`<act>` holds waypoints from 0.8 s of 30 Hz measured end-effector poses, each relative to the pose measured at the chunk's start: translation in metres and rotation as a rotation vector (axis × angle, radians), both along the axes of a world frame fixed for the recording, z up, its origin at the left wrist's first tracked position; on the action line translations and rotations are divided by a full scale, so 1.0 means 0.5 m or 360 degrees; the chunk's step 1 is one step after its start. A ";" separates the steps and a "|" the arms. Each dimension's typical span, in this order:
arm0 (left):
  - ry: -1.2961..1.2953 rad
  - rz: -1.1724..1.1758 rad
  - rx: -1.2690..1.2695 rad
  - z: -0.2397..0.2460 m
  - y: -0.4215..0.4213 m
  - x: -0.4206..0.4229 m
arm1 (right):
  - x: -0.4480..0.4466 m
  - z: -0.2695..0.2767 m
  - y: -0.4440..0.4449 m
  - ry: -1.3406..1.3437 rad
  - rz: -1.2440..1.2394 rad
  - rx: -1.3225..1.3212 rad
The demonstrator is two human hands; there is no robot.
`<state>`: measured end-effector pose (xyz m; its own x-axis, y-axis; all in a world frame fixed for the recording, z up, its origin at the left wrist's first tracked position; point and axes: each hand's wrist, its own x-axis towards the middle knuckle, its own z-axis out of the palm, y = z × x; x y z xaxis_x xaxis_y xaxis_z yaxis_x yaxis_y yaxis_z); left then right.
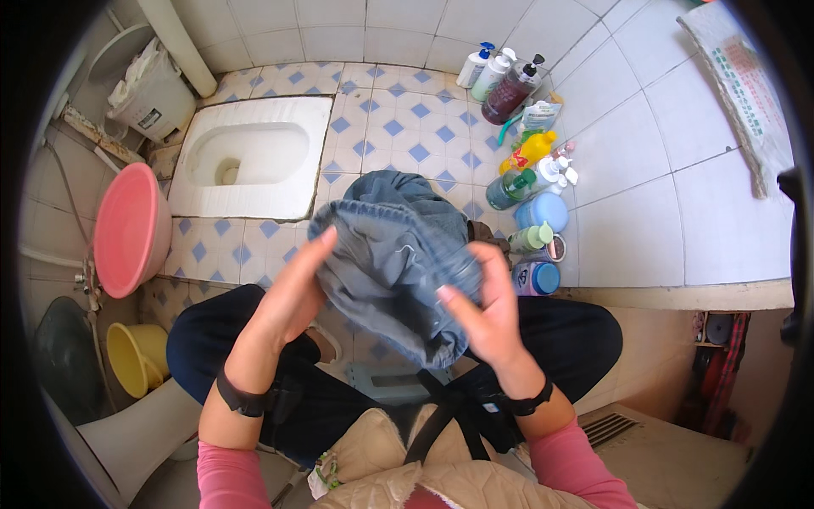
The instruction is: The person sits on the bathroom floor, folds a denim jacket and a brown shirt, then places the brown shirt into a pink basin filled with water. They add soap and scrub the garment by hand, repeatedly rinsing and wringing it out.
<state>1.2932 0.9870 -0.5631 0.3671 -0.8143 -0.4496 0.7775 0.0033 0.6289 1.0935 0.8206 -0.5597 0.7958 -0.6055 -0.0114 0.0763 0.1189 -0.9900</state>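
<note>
A blue-grey denim garment (pixel 407 254) hangs in front of me between both hands. Its opening with an elastic-looking waistband faces up towards me, and the greyish inside shows. My left hand (pixel 299 286) grips the left rim of the opening, thumb on top. On the other side my right hand (pixel 486 305) holds the right rim, with its thumb over the edge. The fingers behind the cloth are hidden. The rest of the garment bunches up beyond the opening, over the tiled floor (pixel 420 111). A dark brown cloth (pixel 486 235) shows partly behind the right hand.
Along the right wall stand several bottles, among them a yellow bottle (pixel 531 151) and a blue-lidded tub (pixel 537 278). A squat toilet (pixel 321 137) lies ahead left. A pink basin (pixel 127 229), a yellow bucket (pixel 137 359) and a waste bin (pixel 156 105) line the left side.
</note>
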 end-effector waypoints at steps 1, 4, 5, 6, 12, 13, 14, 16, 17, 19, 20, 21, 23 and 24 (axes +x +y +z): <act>-0.0327 -0.0200 0.0104 0.006 0.001 -0.006 | 0.002 0.002 0.020 0.0010 0.0082 -0.0462; -0.0851 -0.0545 0.0124 0.024 0.007 -0.017 | 0.013 -0.001 0.100 0.0046 0.0638 -0.0266; -0.0875 -0.0548 0.0162 0.026 0.007 -0.014 | 0.010 -0.001 0.102 0.0172 0.0862 -0.0357; -0.0914 -0.0574 0.0166 0.027 0.011 -0.010 | 0.009 -0.004 0.107 0.0084 0.0865 -0.0373; -0.0753 0.0055 -0.0006 -0.002 0.060 0.023 | -0.020 -0.015 -0.026 0.0044 0.0621 -0.0765; -0.0660 0.0106 -0.0100 -0.004 0.071 0.025 | -0.019 -0.018 -0.043 0.0126 0.0414 -0.0841; -0.0634 0.0052 -0.0181 -0.005 0.077 0.029 | -0.018 -0.021 -0.051 0.0346 0.0297 -0.1089; -0.0556 -0.0186 -0.0559 -0.003 0.076 0.025 | -0.003 -0.042 -0.048 0.0600 0.0180 -0.1442; -0.0604 -0.0276 -0.0687 -0.001 0.066 0.017 | 0.006 -0.061 -0.038 0.0603 0.0168 -0.1583; -0.0693 -0.0594 -0.0880 0.010 0.052 -0.005 | 0.042 -0.117 -0.022 0.0400 0.0294 -0.1863; -0.0693 -0.0804 -0.1029 0.017 0.046 -0.016 | 0.054 -0.148 -0.020 0.0288 0.0337 -0.1971; -0.0690 -0.1045 -0.1172 0.024 0.040 -0.027 | 0.056 -0.179 -0.019 0.0305 0.0352 -0.1684; -0.0691 -0.1381 -0.1352 0.037 0.036 -0.053 | 0.072 -0.237 -0.030 0.0326 0.0372 -0.1020; -0.0666 -0.1553 -0.1433 0.042 0.035 -0.057 | 0.078 -0.256 -0.036 0.0335 0.0351 -0.0750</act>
